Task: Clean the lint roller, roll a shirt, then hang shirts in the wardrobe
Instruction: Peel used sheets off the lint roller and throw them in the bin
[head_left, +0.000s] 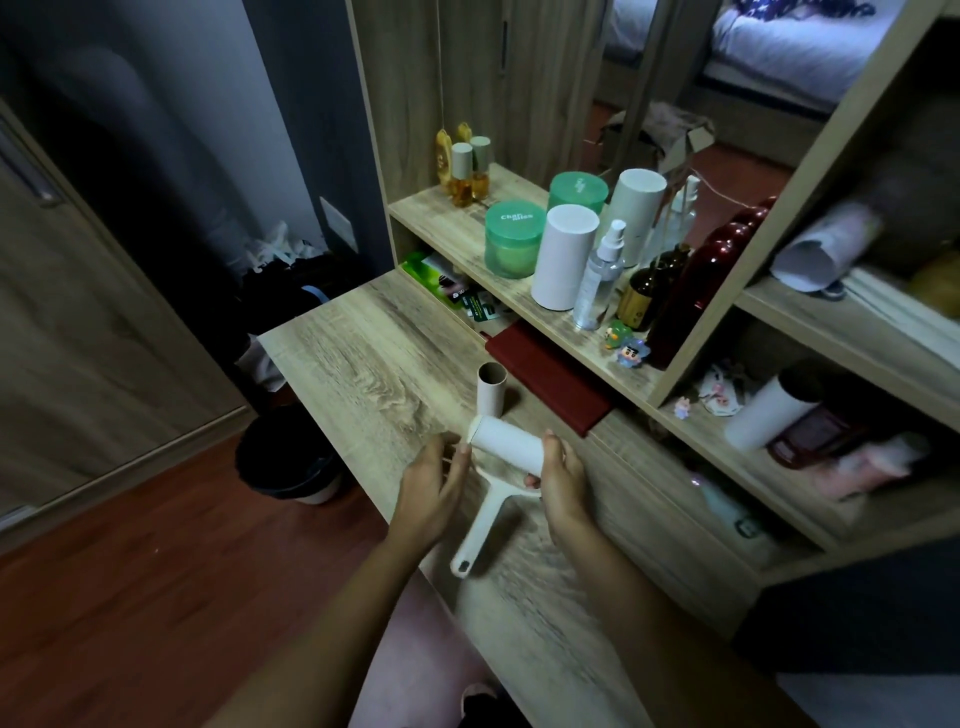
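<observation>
A white lint roller (506, 447) is held just above the wooden desk (363, 353), its handle (480, 530) pointing back toward me. My right hand (561, 478) grips the right end of the roll. My left hand (434, 488) pinches at the roll's left end, where a sheet edge sticks out. An empty cardboard tube (492, 387) stands upright on the desk just behind the roller. No shirt is in view.
A dark red notebook (550, 382) lies behind the tube. The shelf (452, 221) above holds green jars (514, 239), white cylinders (566, 254), a spray bottle (597, 280) and dark bottles. A bin (288, 462) stands on the floor left of the desk.
</observation>
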